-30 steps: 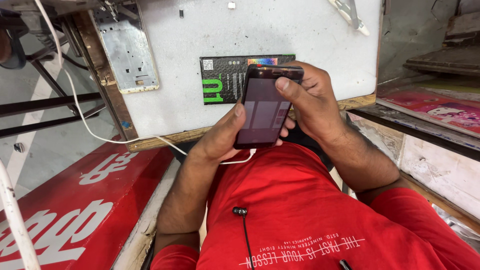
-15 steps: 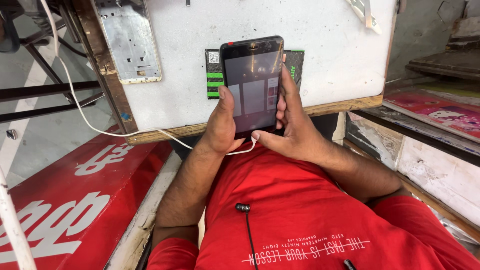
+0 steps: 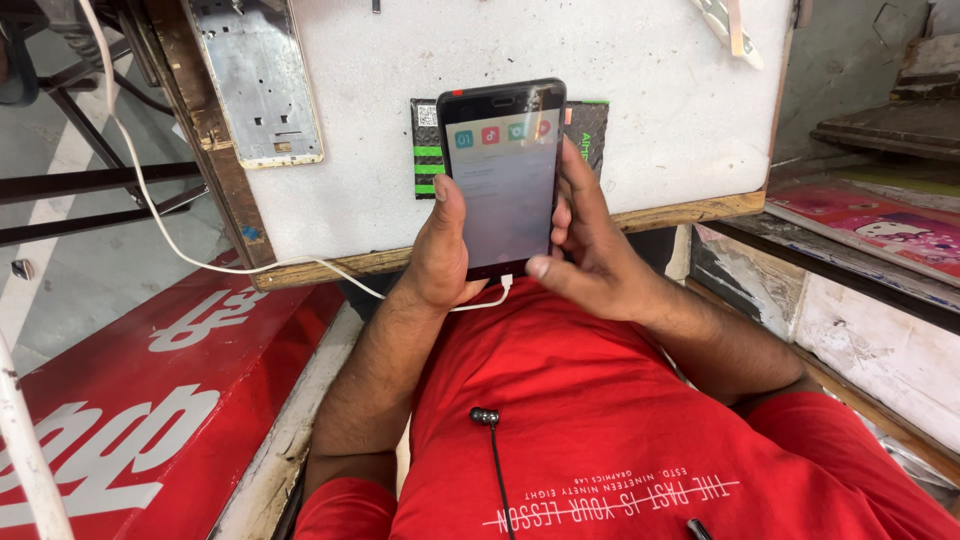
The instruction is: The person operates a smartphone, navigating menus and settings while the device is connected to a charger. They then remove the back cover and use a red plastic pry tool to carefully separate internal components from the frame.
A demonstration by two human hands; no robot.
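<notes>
— Head camera looks down on you. What are your hands doing?

— My left hand (image 3: 440, 255) is wrapped around the left edge of a black smartphone (image 3: 503, 175), with the thumb lying flat along its side. My right hand (image 3: 590, 250) supports the phone from the right and from behind; its fingers (image 3: 575, 185) are closed against the edge and its thumb is bent under the lower corner. So both hands grip the phone together.

— Where is the phone?

— It stands upright in front of my chest, over the near edge of the white worktable (image 3: 650, 90). Its screen is lit, with a row of small coloured icons at the top.

— Is something attached?

— Yes, a white cable (image 3: 170, 235) is plugged in the bottom and runs left, over the table edge and up.

— And around it?

— Behind the phone a dark mat with green stripes (image 3: 428, 160) lies on the table. Further left lies a metal phone frame (image 3: 258, 80). Below is my red shirt (image 3: 600, 430), and on my left a red board (image 3: 130, 400).
</notes>
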